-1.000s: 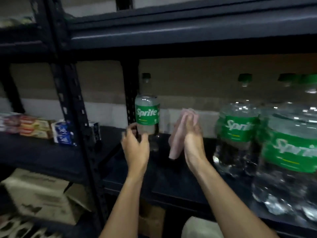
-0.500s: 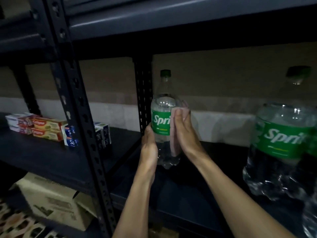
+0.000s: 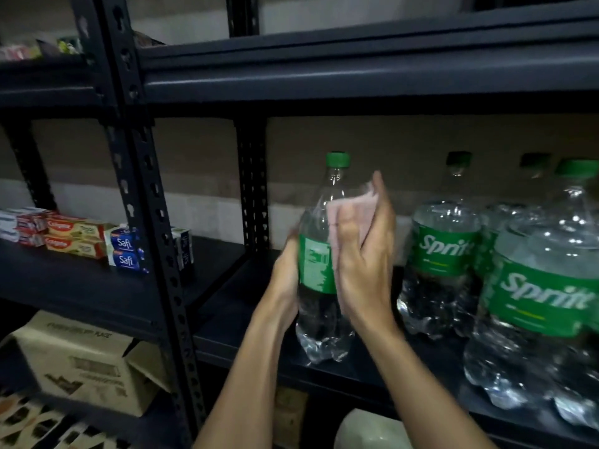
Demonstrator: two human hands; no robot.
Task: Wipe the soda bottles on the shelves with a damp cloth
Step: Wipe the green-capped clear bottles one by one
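Upward since last look — cloth [image 3: 353, 207] climbed from label to shoulder of the soda bottle [image 3: 321, 319], my right hand [image 3: 366, 257] curled round it, pressing. My left hand [image 3: 287, 273] clamps the label's other side. Bottle sits just left of the Sprite row [image 3: 444, 254].

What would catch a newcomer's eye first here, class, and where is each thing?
The Sprite bottle at centre, held by the left hand while the right hand presses a pink cloth against its upper part. Next, the larger Sprite bottles crowd the right shelf, and toothpaste boxes sit on the left shelf.
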